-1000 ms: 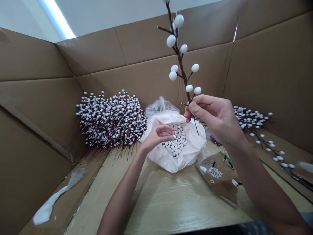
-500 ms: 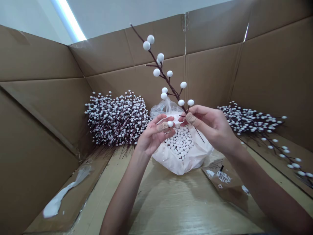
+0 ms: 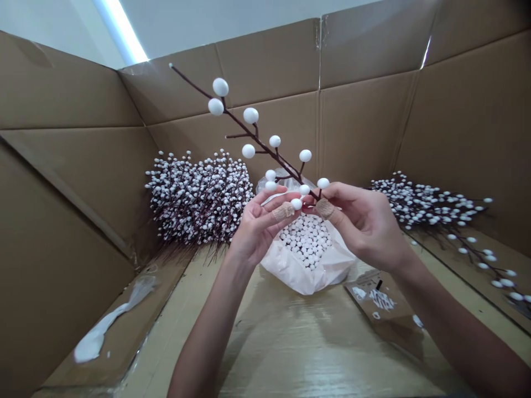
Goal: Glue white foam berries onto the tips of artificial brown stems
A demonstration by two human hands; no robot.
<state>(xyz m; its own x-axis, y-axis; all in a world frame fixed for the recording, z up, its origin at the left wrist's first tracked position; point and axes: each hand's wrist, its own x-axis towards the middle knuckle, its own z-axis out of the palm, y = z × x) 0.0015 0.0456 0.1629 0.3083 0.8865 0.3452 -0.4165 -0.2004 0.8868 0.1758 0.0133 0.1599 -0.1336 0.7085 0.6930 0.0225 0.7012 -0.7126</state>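
Note:
Between the thumb and fingers of my right hand [image 3: 360,221] is the lower end of a brown artificial berry branch [image 3: 276,157], tilted up to the left with several white berries on its twigs. My left hand [image 3: 261,224] pinches a single white berry [image 3: 296,204] at its thumb tip, close against the branch's lower end. Both thumbs wear tan finger covers. Whether that berry touches a twig I cannot tell. Two twig tips higher up, one at the top end, are bare. Below the hands stands a white plastic bag [image 3: 290,271] full of loose white berries [image 3: 309,240].
A thick pile of berry branches [image 3: 199,199] lies at the back left, a smaller pile [image 3: 423,202] at the back right. Cardboard walls [image 3: 265,66] surround the table [image 3: 265,354]. A cardboard piece with white smears [image 3: 381,301] lies right, a white-filled plastic bag [image 3: 103,331] left.
The branch has tipped further to the left, its top end now lower. My left hand's berry has moved right, up to the branch's lower end by my right hand.

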